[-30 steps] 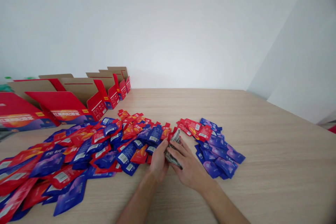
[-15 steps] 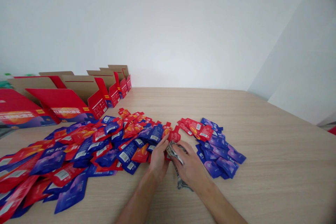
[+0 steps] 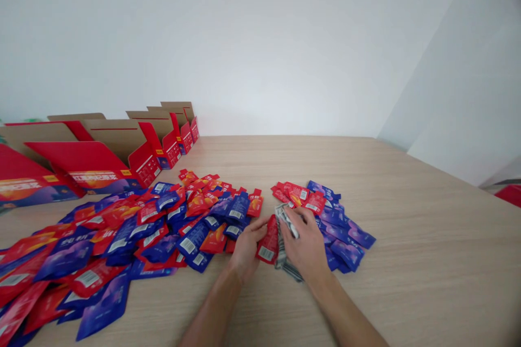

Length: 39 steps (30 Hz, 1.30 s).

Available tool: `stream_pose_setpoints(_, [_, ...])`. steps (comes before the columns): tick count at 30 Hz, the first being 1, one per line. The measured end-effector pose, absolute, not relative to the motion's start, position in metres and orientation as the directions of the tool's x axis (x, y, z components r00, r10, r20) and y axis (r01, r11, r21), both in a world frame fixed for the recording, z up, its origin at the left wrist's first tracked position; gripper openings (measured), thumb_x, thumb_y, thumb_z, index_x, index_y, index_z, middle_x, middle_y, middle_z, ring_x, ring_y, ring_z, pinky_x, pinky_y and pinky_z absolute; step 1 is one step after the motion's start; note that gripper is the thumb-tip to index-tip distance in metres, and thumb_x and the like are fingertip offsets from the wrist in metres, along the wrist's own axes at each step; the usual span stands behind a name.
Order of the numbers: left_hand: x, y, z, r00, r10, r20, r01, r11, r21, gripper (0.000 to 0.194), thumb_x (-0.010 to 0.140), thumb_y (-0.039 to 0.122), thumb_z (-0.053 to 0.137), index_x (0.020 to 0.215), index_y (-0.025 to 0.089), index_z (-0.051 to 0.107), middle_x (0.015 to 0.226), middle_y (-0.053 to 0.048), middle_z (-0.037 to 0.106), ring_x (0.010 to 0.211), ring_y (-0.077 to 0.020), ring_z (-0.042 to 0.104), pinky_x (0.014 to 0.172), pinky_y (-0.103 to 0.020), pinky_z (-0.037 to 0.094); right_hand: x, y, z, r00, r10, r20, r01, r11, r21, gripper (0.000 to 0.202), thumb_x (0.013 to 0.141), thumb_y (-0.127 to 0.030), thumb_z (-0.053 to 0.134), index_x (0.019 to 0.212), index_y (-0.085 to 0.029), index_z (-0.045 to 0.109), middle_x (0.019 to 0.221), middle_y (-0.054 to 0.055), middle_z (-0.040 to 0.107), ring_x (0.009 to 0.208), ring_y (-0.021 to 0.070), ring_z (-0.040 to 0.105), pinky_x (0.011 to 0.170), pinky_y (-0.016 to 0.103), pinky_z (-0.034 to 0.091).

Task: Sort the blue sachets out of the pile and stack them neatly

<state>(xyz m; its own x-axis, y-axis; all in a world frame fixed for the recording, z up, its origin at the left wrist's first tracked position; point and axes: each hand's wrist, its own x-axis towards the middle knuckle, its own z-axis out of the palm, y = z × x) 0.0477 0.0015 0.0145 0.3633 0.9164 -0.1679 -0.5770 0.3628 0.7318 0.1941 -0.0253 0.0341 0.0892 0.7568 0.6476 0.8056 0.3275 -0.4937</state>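
Head view, left hand (image 3: 246, 251) part-closed on red pouch (image 3: 267, 244), right hand (image 3: 304, 243) curled over striped cloth (image 3: 284, 259)

Over at the pale wood table (image 3: 411, 238), the person's left hand (image 3: 245, 249) grips a red pouch (image 3: 267, 244) by its left edge, barcode side up. The right hand (image 3: 303, 241) clutches a crumpled striped cloth (image 3: 288, 265) against the pouch's right side. To the left I see a broad, jumbled heap (image 3: 122, 238) of red and blue pouches spreading toward the near edge. Beyond the right hand lies a smaller group: red pouches (image 3: 299, 195) on the left, blue ones (image 3: 345, 233) alongside. Open red cartons (image 3: 93, 160) stand behind the heap, near the white wall (image 3: 285, 43).
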Motion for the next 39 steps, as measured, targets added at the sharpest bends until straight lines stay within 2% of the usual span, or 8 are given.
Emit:
stream_pose_setpoints(3, [0.052, 0.001, 0.011, 0.376, 0.911, -0.171, -0.557, 0.370, 0.743, 0.039, 0.073, 0.024, 0.073, 0.110, 0.013, 0.071, 0.102, -0.013, 0.074, 0.084, -0.0243, 0.070, 0.077, -0.033, 0.051, 0.202, -0.023, 0.035, 0.122, 0.729, 0.673, 0.806, 0.324, -0.496, 0.031, 0.093, -0.027, 0.052, 0.122, -0.024, 0.061, 0.117, 0.011, 0.056, 0.105, 0.0220, 0.059, 0.093, 0.038, 0.052])
stream_pose_setpoints(12, [0.039, 0.013, 0.005, 0.125, 0.971, -0.206, -0.657, 0.237, 0.716, 0.050, 0.073, 0.025, 0.071, 0.122, 0.019, 0.060, 0.091, -0.004, 0.072, 0.071, -0.0145, 0.066, 0.067, -0.025, 0.050, 0.160, -0.051, 0.037, -0.261, 0.867, 0.425, 0.738, 0.463, -0.492, 0.027, 0.083, -0.011, 0.056, 0.103, -0.027, 0.065, 0.102, 0.005, 0.062, 0.093, 0.0186, 0.062, 0.083, 0.029, 0.053])
stream_pose_setpoints(19, [0.038, 0.012, 0.012, 0.043, 0.995, -0.093, -0.673, 0.098, 0.733, 0.049, 0.065, 0.014, 0.072, 0.111, 0.023, 0.056, 0.097, -0.001, 0.068, 0.075, -0.0138, 0.065, 0.073, -0.028, 0.049, 0.188, -0.034, 0.044, 0.132, 0.829, 0.543, 0.631, 0.352, -0.691, 0.024, 0.090, -0.027, 0.055, 0.112, -0.023, 0.061, 0.109, 0.008, 0.062, 0.102, 0.0221, 0.059, 0.092, 0.036, 0.049])
stream_pose_setpoints(25, [0.046, 0.010, 0.009, 0.026, 0.991, -0.132, -0.665, 0.115, 0.737, 0.044, 0.062, 0.012, 0.074, 0.101, 0.023, 0.057, 0.082, 0.003, 0.066, 0.066, -0.0115, 0.062, 0.065, -0.023, 0.044, 0.181, -0.039, 0.050, -0.008, 0.898, 0.440, 0.492, 0.386, -0.780, 0.021, 0.092, -0.029, 0.054, 0.110, -0.024, 0.063, 0.106, 0.006, 0.065, 0.100, 0.0200, 0.061, 0.090, 0.033, 0.050])
stream_pose_setpoints(28, [0.051, 0.006, 0.013, 0.109, 0.980, -0.165, -0.672, 0.195, 0.714, 0.026, 0.068, 0.024, 0.076, 0.087, 0.018, 0.061, 0.078, 0.000, 0.067, 0.069, -0.0144, 0.063, 0.068, -0.025, 0.046, 0.172, -0.042, 0.048, -0.077, 0.885, 0.459, 0.467, 0.439, -0.767, 0.026, 0.092, -0.026, 0.053, 0.116, -0.024, 0.062, 0.113, 0.007, 0.063, 0.105, 0.0198, 0.059, 0.094, 0.033, 0.049])
stream_pose_setpoints(31, [0.052, 0.003, 0.019, 0.227, 0.953, -0.203, -0.702, 0.304, 0.644, 0.027, 0.078, 0.040, 0.069, 0.087, 0.014, 0.066, 0.083, -0.006, 0.070, 0.076, -0.0193, 0.065, 0.072, -0.029, 0.049, 0.172, -0.040, 0.042, -0.052, 0.858, 0.511, 0.505, 0.464, -0.728, 0.030, 0.092, -0.023, 0.053, 0.121, -0.024, 0.060, 0.117, 0.009, 0.059, 0.108, 0.0207, 0.058, 0.096, 0.035, 0.049])
stream_pose_setpoints(36, [0.046, 0.006, 0.019, 0.133, 0.966, -0.220, -0.712, 0.248, 0.657, 0.051, 0.074, 0.020, 0.072, 0.124, 0.024, 0.061, 0.099, -0.004, 0.072, 0.082, -0.0180, 0.068, 0.077, -0.029, 0.051, 0.173, -0.044, 0.042, -0.143, 0.840, 0.523, 0.634, 0.484, -0.603, 0.036, 0.086, -0.013, 0.053, 0.119, -0.026, 0.061, 0.117, 0.008, 0.056, 0.106, 0.0209, 0.057, 0.093, 0.036, 0.051])
stream_pose_setpoints(39, [0.045, 0.009, 0.014, 0.116, 0.963, -0.243, -0.651, 0.258, 0.714, 0.056, 0.072, 0.020, 0.073, 0.127, 0.023, 0.062, 0.101, -0.006, 0.073, 0.078, -0.0171, 0.068, 0.072, -0.027, 0.051, 0.172, -0.047, 0.041, -0.269, 0.855, 0.444, 0.691, 0.492, -0.529, 0.038, 0.081, -0.008, 0.054, 0.112, -0.028, 0.064, 0.114, 0.007, 0.056, 0.103, 0.0209, 0.057, 0.089, 0.034, 0.052])
